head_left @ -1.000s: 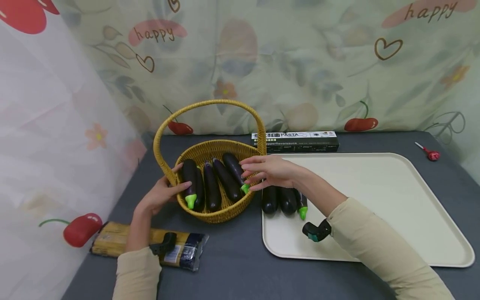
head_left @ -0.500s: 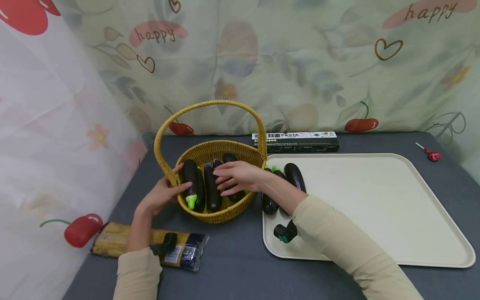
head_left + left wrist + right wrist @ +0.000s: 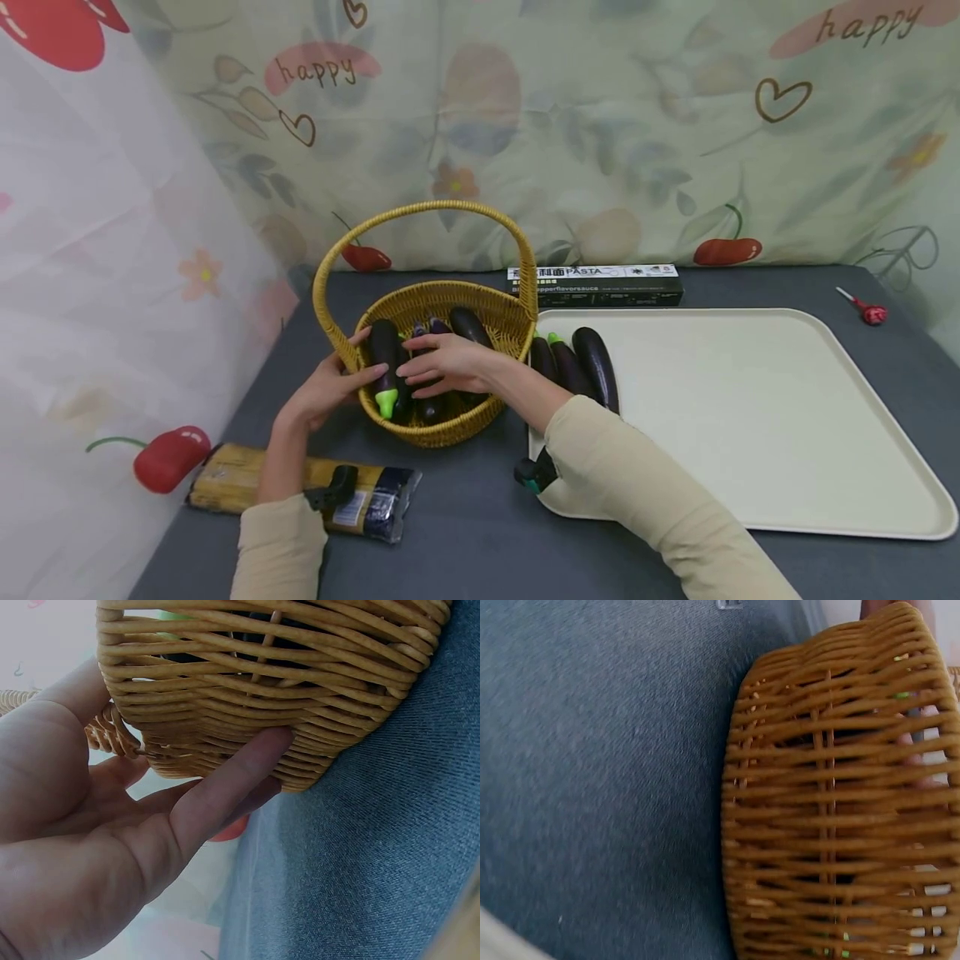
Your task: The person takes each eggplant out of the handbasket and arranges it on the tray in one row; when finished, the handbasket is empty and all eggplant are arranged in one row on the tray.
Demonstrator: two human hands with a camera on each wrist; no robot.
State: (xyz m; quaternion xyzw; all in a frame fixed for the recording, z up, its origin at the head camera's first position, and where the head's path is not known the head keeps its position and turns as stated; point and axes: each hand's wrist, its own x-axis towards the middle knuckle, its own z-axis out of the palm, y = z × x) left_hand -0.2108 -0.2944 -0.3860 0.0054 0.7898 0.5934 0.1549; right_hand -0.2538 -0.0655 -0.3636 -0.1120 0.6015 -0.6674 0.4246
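Note:
A yellow wicker basket (image 3: 444, 435) with a tall arched handle holds several dark eggplants. Gripping its left rim is my left hand (image 3: 324, 392), thumb over the edge and lying on the leftmost eggplant (image 3: 384, 346), whose green stem end points toward me. In the left wrist view, the fingers of my left hand (image 3: 97, 840) lie along the outside of the basket weave (image 3: 247, 682). My right hand (image 3: 453, 365) is over the inside of the basket, fingers loosely extended near the leftmost eggplants; whether they touch is unclear. The right wrist view is mostly basket wall (image 3: 840, 802).
A white tray (image 3: 735, 417) stands right of the basket, with several eggplants (image 3: 595, 358) at its left end. Behind is a black pasta box (image 3: 600, 292). A bag of dry pasta (image 3: 386, 500) lies under my left forearm. A lollipop (image 3: 873, 314) lies at far right.
My right hand has moved left across the basket, from its right rim to above the left eggplants. Eggplants on the tray have come into fuller view. My left hand has stayed on the rim.

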